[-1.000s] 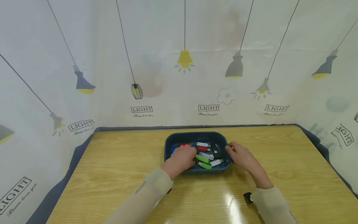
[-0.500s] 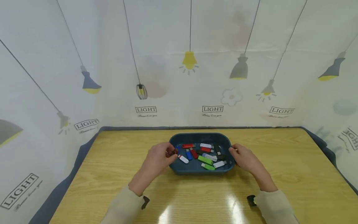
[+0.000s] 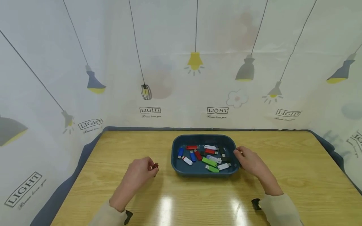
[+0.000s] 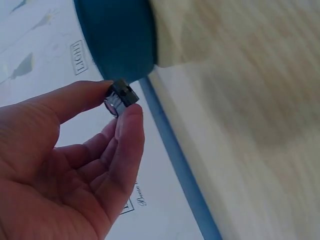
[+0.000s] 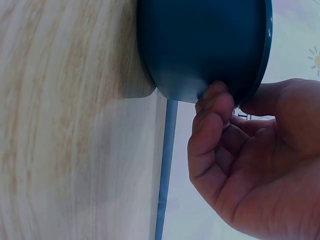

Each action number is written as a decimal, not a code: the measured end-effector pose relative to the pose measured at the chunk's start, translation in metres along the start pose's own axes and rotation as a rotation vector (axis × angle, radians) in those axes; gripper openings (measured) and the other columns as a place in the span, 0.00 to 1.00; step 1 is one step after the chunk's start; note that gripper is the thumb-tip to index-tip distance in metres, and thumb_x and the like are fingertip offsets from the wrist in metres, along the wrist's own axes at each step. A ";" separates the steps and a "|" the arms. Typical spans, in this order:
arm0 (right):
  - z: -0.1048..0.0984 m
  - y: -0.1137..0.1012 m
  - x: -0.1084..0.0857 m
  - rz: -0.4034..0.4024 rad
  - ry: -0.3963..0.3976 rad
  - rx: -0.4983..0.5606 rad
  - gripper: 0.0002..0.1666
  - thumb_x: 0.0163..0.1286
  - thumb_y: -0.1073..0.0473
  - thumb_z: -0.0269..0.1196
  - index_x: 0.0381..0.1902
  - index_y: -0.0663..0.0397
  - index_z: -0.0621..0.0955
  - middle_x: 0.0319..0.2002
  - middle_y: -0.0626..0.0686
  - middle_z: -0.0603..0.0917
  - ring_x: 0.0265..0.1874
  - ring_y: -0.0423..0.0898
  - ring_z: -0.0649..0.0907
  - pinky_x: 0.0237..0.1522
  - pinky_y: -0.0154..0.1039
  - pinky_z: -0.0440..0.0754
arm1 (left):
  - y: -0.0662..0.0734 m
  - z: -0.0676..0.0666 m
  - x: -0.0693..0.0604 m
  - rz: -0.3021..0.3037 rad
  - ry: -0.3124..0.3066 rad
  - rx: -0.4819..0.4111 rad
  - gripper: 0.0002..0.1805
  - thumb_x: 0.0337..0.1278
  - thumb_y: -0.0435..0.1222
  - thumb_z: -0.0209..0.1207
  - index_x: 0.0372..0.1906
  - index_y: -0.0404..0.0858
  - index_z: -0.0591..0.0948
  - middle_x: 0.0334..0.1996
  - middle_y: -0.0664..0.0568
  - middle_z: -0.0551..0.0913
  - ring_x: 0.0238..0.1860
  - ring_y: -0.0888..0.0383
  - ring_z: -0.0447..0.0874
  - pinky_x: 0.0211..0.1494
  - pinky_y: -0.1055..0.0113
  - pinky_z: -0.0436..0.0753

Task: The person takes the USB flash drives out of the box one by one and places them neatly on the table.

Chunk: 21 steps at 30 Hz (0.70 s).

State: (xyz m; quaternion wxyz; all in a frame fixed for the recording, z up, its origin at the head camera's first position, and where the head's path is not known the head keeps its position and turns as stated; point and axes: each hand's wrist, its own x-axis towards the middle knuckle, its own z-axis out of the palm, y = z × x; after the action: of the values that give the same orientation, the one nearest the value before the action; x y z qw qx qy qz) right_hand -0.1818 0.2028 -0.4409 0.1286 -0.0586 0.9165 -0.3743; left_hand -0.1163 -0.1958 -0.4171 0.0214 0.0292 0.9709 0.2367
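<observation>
A dark blue plastic tray stands on the wooden table, holding several USB flash drives in red, blue, green, white and black. To the left of the tray, my left hand pinches one small USB flash drive between thumb and fingertips, above the table. Its metal connector end shows in the left wrist view; in the head view it looks dark red. My right hand grips the tray's right rim, thumb at the edge and curled fingers against the outer wall, as the right wrist view shows.
The light wooden table spreads around the tray on all sides. Behind it and at both sides hangs a pale cloth printed with lamps, with a dark blue border along the table's edge. Both cuffs have a dark strap piece beside them.
My left hand has come up out of the tray with a USB flash drive and moved left, toward me. My right hand stays on the tray's rim. The head view has shifted slightly.
</observation>
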 end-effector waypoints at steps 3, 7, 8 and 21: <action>0.000 0.000 0.000 0.013 -0.009 -0.012 0.25 0.86 0.54 0.46 0.64 0.73 0.71 0.30 0.55 0.77 0.26 0.48 0.77 0.29 0.43 0.75 | -0.009 0.008 -0.004 -0.005 -0.029 0.056 0.09 0.60 0.36 0.72 0.32 0.35 0.83 0.23 0.54 0.80 0.22 0.61 0.73 0.25 0.67 0.73; 0.001 0.001 -0.001 0.017 -0.017 -0.018 0.26 0.86 0.54 0.46 0.64 0.74 0.71 0.31 0.55 0.78 0.27 0.49 0.77 0.29 0.43 0.76 | -0.018 0.020 -0.007 -0.033 -0.072 0.052 0.15 0.59 0.32 0.68 0.21 0.38 0.75 0.17 0.54 0.72 0.18 0.61 0.65 0.22 0.68 0.67; 0.001 0.001 -0.002 0.016 -0.020 -0.018 0.26 0.86 0.54 0.46 0.64 0.74 0.70 0.31 0.56 0.78 0.27 0.49 0.77 0.29 0.43 0.76 | -0.020 0.022 -0.007 -0.044 -0.082 0.046 0.17 0.59 0.31 0.67 0.19 0.39 0.73 0.16 0.54 0.70 0.17 0.61 0.63 0.21 0.69 0.65; -0.001 0.000 -0.002 0.004 -0.029 -0.019 0.26 0.87 0.54 0.45 0.64 0.74 0.70 0.27 0.55 0.76 0.24 0.48 0.76 0.28 0.43 0.74 | -0.024 0.017 -0.007 -0.147 -0.134 0.033 0.22 0.63 0.40 0.68 0.17 0.40 0.72 0.15 0.54 0.65 0.17 0.61 0.61 0.21 0.69 0.63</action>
State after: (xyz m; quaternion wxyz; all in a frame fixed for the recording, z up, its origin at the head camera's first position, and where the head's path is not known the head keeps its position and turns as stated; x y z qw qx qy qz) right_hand -0.1799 0.2036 -0.4401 0.1422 -0.0636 0.9181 -0.3644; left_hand -0.1092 -0.2091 -0.4431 0.1031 -0.0263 0.9705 0.2161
